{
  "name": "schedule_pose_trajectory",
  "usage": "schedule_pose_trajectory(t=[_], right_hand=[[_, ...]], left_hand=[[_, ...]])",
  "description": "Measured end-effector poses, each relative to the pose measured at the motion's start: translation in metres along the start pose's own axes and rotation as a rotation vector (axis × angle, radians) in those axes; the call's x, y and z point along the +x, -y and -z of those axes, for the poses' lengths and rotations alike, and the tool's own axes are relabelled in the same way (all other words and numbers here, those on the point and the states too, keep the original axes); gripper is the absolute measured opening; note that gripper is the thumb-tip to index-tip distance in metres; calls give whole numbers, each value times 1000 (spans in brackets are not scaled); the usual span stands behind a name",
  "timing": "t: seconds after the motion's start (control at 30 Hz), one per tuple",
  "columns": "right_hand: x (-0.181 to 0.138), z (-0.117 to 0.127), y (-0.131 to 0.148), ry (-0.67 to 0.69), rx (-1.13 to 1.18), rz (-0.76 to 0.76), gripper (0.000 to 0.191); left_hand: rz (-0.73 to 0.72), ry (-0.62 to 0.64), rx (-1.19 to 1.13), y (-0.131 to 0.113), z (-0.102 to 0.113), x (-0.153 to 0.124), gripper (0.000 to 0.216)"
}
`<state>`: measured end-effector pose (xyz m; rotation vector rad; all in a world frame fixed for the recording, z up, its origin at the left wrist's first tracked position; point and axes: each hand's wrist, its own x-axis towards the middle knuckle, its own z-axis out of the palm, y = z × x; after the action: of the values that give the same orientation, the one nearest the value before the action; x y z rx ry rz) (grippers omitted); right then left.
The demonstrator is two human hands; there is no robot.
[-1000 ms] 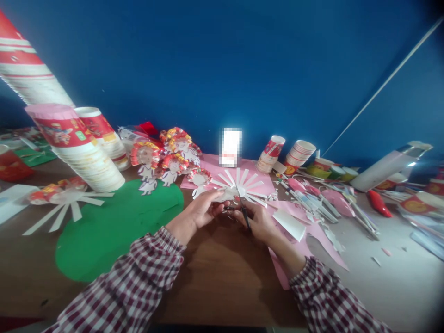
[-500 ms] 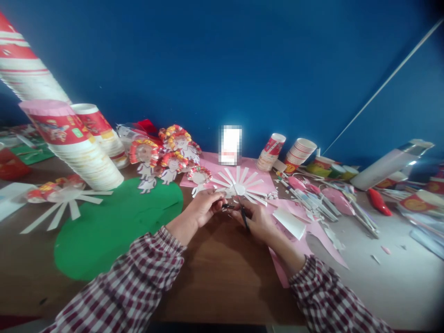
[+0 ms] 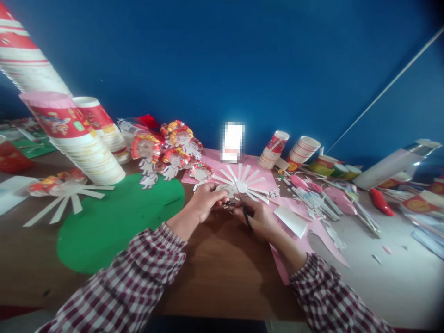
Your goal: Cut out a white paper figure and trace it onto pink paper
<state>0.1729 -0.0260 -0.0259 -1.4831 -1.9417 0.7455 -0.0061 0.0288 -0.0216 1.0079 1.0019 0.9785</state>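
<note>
My left hand (image 3: 205, 202) pinches a small white paper piece (image 3: 222, 188) just above the brown table (image 3: 215, 273). Close beside it, my right hand (image 3: 258, 219) grips black scissors (image 3: 244, 210) whose blades point at that paper. Right behind my hands lies a white paper cup cut into radiating strips (image 3: 241, 181) on a pink sheet (image 3: 222, 167). Both sleeves are red-and-white checked.
A green paper disc (image 3: 114, 222) lies at left, with tall stacks of paper cups (image 3: 81, 143) and another strip-cut cup (image 3: 65, 194). Paper dolls (image 3: 169, 152) stand behind. Cup stacks (image 3: 303, 150), pink scraps, a white cylinder (image 3: 391, 164) and clutter fill the right.
The view has shifted slightly; my hands stay together over the table, working the scissors on the small paper piece, which sits a bit higher and closer to the strip-cut cup.
</note>
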Motion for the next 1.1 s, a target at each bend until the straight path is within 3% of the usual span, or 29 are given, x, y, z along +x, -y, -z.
schedule_pose_trajectory(t=[0.27,0.5,0.7,1.1], right_hand=[[1,-1,2,27,101,-18,26],[0,0,4,27,53,-17,26],[1,0,10,71,177,-49,29],[1,4,12,132,302,-54,35]], left_hand=[[23,-1,-93,-6,-7,-7,18],[21,52,-74,1,-3,-4,19],[17,37,-192,-1,-9,-7,24],[-22,56,-95,-1,-6,-5,24]])
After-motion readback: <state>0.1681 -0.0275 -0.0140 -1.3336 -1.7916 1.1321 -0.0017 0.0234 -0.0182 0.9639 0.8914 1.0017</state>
